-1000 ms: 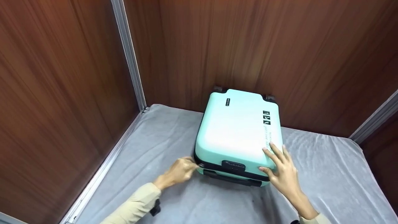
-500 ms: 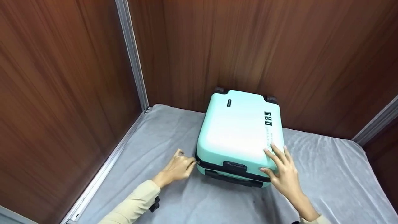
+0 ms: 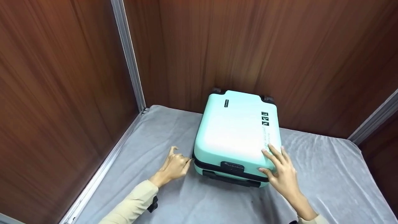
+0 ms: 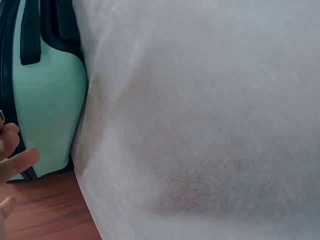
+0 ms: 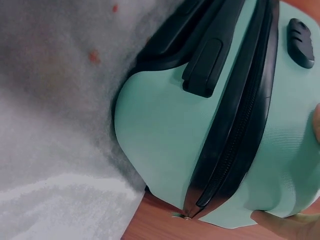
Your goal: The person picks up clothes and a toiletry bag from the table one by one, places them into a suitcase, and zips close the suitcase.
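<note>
A mint-green hard-shell suitcase (image 3: 238, 130) lies flat, its handle side towards me. A black zipper band (image 3: 211, 166) runs around its edge, and a black combination lock (image 3: 232, 167) sits at the front. At the near left corner my left hand (image 3: 174, 165) pinches a zipper pull, a bit of whose metal shows by the fingertips (image 4: 9, 137) in the left wrist view. My right hand (image 3: 283, 172) rests with spread fingers on the near right corner of the shell. Below it, the right wrist view shows another small metal zipper pull (image 5: 186, 217).
Grey cloth (image 3: 149, 140) covers the surface under the suitcase. Brown wood-look panels (image 3: 192, 46) rise behind and on the left, joined by a metal corner post (image 3: 129, 49). The suitcase wheels (image 3: 268, 99) are close to the back panel.
My left hand has moved the zipper pull around the near left corner, away from the front and towards the left side. Its index finger has lifted. The right hand stays put on the shell.
</note>
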`<state>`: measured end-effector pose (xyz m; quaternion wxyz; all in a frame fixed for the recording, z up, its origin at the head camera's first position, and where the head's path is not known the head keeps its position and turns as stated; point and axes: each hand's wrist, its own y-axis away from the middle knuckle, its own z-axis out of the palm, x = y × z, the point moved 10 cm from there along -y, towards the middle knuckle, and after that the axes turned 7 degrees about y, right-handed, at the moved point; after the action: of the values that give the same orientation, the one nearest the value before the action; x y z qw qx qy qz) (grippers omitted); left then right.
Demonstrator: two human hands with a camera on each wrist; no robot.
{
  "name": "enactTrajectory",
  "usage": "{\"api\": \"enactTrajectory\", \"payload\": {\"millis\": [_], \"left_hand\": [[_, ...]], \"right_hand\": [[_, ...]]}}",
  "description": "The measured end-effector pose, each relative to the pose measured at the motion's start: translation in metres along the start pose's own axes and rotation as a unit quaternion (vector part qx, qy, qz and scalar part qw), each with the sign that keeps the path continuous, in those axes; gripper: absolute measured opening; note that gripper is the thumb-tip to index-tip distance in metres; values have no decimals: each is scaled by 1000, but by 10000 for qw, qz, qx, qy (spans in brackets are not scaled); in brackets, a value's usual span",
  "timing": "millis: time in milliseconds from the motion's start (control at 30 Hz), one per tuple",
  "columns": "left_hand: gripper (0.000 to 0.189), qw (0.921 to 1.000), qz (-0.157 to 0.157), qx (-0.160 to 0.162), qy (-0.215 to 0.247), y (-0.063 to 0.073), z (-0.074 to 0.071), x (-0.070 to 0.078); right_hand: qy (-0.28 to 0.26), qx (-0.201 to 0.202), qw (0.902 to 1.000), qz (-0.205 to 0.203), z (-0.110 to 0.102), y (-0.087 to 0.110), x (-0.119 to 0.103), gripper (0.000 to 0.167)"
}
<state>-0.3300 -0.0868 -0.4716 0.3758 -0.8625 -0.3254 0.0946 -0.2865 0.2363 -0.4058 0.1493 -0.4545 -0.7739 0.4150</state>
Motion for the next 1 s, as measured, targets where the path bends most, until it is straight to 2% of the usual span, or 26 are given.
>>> {"api": "enactTrajectory", "payload": {"millis": [167,267,467,600,700,833,933,1000], "left_hand": [[34,9992,-366,13,-171,-4,1,-15],[31,9988,-442,-5,-219,-3,3,-19],[25,9950,-822,-560,-29,-2,14,-24],[22,9923,-996,-727,-73,0,18,-24],[24,9931,-924,-661,-284,0,18,-19],[31,9950,-761,-397,-517,-3,15,-13],[35,9948,-798,-226,-586,-6,12,-13],[36,9938,-931,-144,-587,-7,10,-17]], "right_hand": [[7,17,10000,-66,0,0,-2,76],[-25,11,10000,-87,1,0,-3,76],[-19,7,10000,13,1,2,-2,76],[-38,13,10000,12,2,3,-2,75],[-49,16,10000,14,2,5,-2,75],[-9,67,10000,17,1,6,-1,76],[9,109,9999,-2,0,5,-1,76],[6,97,9999,-40,1,4,-2,76]]}}
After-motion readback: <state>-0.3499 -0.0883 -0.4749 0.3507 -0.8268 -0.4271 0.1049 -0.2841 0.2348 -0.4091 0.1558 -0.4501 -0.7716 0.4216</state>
